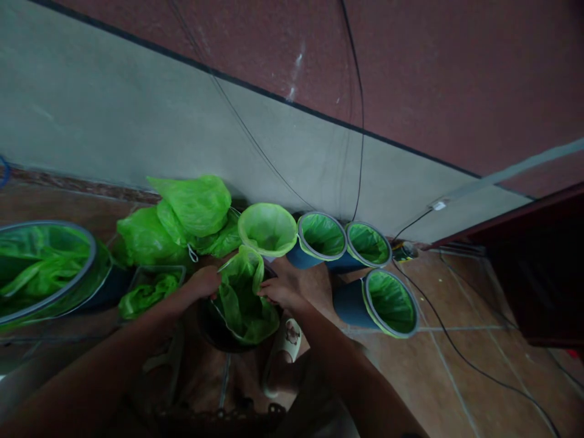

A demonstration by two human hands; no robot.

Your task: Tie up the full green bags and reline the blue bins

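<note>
Green bag (241,298) in dark bin (214,331), both hands (206,281) (280,291) gripping it.

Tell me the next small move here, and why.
Probably pull the bag wider and down over the rim of the bin. Left hand and right hand grip its sides; it sits bunched in the bin, while the lined bins by the wall show liners folded over rims.

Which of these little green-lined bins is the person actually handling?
The dark bin nearest the camera: the left hand and right hand grip its loose, crumpled green bag. The other bins, by the wall, have smoothly stretched bags and are untouched.
</note>
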